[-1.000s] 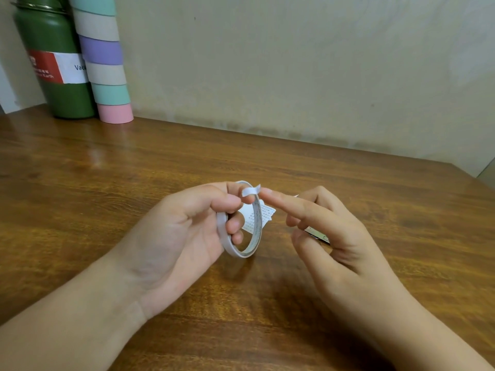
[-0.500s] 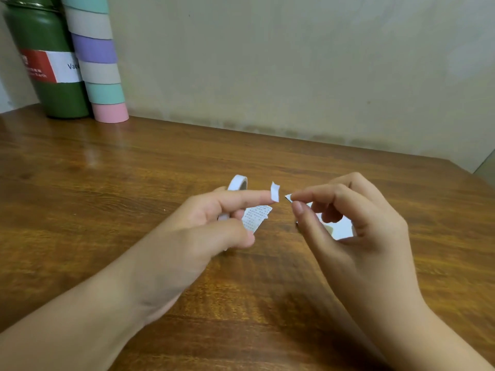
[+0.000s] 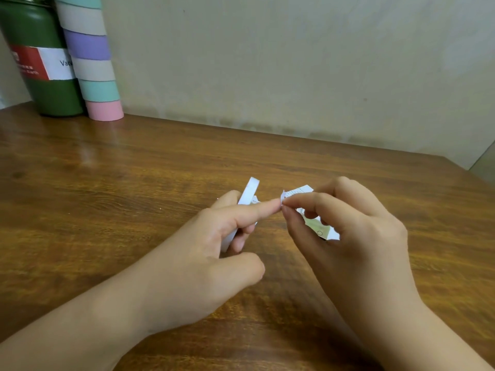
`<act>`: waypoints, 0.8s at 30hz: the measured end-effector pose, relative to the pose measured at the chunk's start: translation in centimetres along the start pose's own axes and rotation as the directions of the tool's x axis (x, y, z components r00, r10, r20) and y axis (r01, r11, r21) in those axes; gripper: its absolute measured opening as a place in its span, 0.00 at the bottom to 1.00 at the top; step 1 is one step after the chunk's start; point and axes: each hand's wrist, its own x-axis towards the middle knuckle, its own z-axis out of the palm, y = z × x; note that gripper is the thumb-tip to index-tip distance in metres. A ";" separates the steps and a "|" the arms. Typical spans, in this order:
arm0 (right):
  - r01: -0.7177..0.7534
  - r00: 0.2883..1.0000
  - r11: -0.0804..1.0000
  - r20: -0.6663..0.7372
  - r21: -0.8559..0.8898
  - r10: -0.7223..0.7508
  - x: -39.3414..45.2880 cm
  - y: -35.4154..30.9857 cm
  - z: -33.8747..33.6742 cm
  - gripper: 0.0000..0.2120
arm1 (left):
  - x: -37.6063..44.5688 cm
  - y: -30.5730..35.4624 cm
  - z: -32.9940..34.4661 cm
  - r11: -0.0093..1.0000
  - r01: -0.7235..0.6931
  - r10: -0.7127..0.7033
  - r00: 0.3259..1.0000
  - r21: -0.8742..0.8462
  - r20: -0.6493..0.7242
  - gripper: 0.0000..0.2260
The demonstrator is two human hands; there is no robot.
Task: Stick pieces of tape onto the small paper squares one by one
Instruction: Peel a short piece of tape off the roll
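Tape roll [image 3: 247, 195] upright on edge, held in curled lower fingers of left hand [image 3: 214, 253], left of centre over wooden table [image 3: 107, 183]. Left index finger straight, pointing right, torn tape piece [image 3: 282, 197] at its tip. Just right, touching: paper square [image 3: 300, 190], pinched between thumb and forefinger of right hand [image 3: 356, 236], more paper squares tucked in that palm. Tape lies immediately left of square's near-left corner; likely pressed on next. Far left: green bottle [image 3: 40, 62], stacked coloured rolls [image 3: 91, 57].

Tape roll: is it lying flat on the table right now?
No, the tape roll stands on edge in the left hand, whose fingers curl round it above the table.
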 end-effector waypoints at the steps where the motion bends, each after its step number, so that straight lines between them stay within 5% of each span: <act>1: 0.015 1.000 1.000 -0.004 -0.013 -0.015 0.0 0.0 0.0 0.05 | 0.0 0.0 0.1 1.000 -0.001 0.001 1.000 0.011 0.001 0.31; 10: 0.134 0.991 0.983 0.017 -0.124 -0.133 0.1 0.1 -0.2 0.08 | -0.4 0.1 0.4 0.990 -0.014 0.012 1.000 0.138 0.017 0.31; 24: -0.125 0.991 0.975 0.064 0.183 0.115 0.2 -0.1 -0.5 0.02 | 0.0 0.0 0.1 0.999 -0.024 0.025 0.999 0.024 -0.023 0.29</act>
